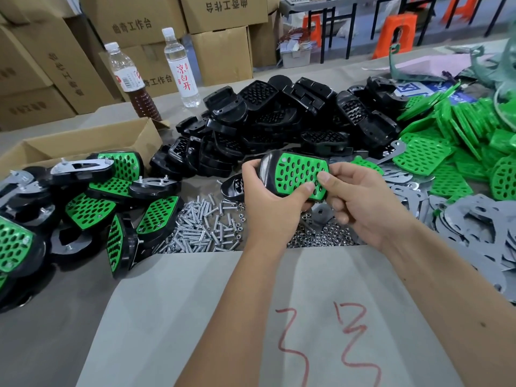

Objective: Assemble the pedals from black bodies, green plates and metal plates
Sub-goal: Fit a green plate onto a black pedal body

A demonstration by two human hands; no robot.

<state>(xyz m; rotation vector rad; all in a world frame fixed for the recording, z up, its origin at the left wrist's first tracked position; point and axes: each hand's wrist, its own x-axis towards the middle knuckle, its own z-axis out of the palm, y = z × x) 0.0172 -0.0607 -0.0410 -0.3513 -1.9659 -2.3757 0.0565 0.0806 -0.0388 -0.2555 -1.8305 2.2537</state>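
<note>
1. The left hand point(265, 202) curls its fingers round the rounded black end of a black plastic pedal body fitted with a perforated green plate point(296, 174), thumb laid flat along the plate's lower edge.
2. The right hand point(360, 202) pinches the plate's right edge, thumb on the green face; its other fingers are bent underneath and partly hidden.
3. Both forearms rise from the bottom of the frame and meet at centre, holding the pedal above the table with its green face tilted toward the camera.
4. Just below the hands lie a heap of silver screws point(201, 227) and a scatter of small metal nuts point(324, 237).
5. Behind the pedal, at upper centre, sits a pile of bare black pedal bodies point(279, 121).
6. Loose green perforated plates point(446, 141) fill the right side, with flat grey metal plates point(469, 227) spread below them.
7. Finished green-and-black pedals point(92, 196) are heaped at the left, in front of an open cardboard box point(83, 141).
8. Two plastic bottles point(178, 68) stand at upper left.
</note>
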